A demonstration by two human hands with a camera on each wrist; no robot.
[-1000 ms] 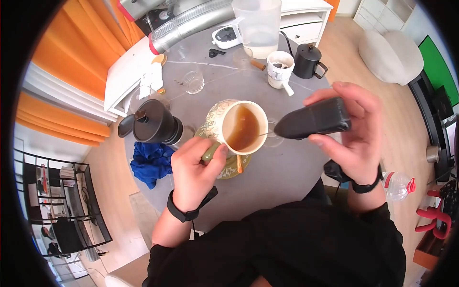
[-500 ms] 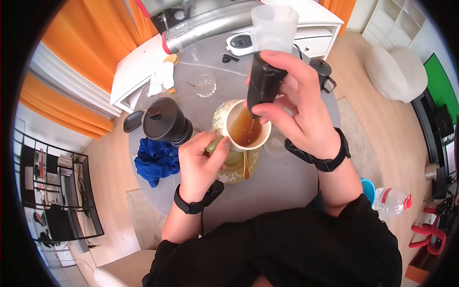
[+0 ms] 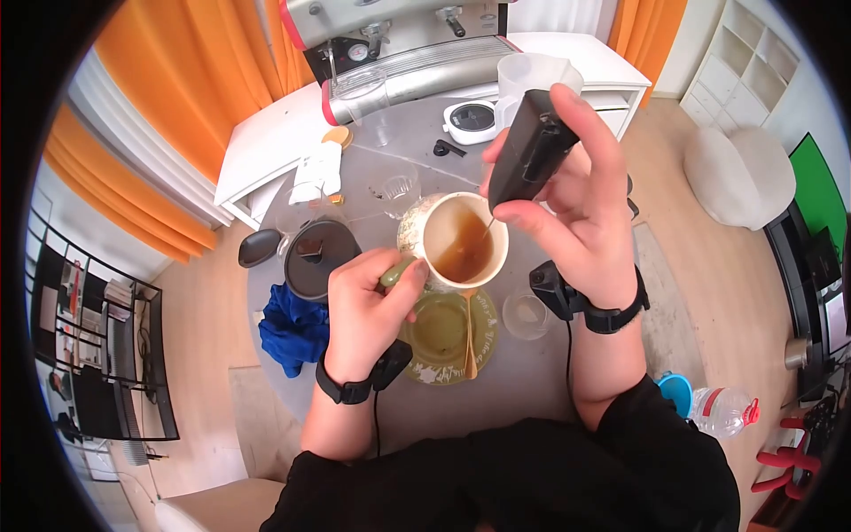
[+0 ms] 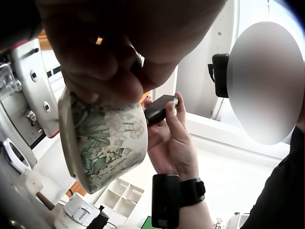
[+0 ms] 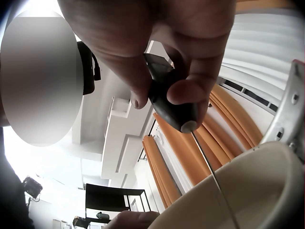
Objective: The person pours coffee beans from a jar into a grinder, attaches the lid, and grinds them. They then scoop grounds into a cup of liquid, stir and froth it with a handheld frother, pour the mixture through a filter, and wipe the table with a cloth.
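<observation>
My left hand [image 3: 370, 306] grips the green handle of a floral cup [image 3: 410, 235], tilted so its brown liquid [image 3: 465, 257] shows in the head view. Between the fingers and thumb of my right hand [image 3: 585, 226] is the black handle of a milk frother [image 3: 532, 146], slanting above the cup's right side. Its thin metal shaft [image 5: 209, 167] runs down into the cup in the right wrist view; the tip is hidden. Below the cup, a green saucer [image 3: 417, 359] holds a golden spoon [image 3: 470, 341]. The left wrist view shows the cup's flowered outside close up.
Left of the cup stand a black-lidded container [image 3: 321, 257] and a crumpled blue cloth [image 3: 292, 328]. Small clear glasses are behind it [image 3: 399, 191] and to its right [image 3: 527, 315]. Farther back are a white scale [image 3: 472, 121], a translucent pitcher [image 3: 532, 71] and an espresso machine [image 3: 417, 66].
My right hand has moved from right of the cup to above it, turning the frother from nearly level to steeply slanted. My left hand still holds the cup, now raised off the saucer in view.
</observation>
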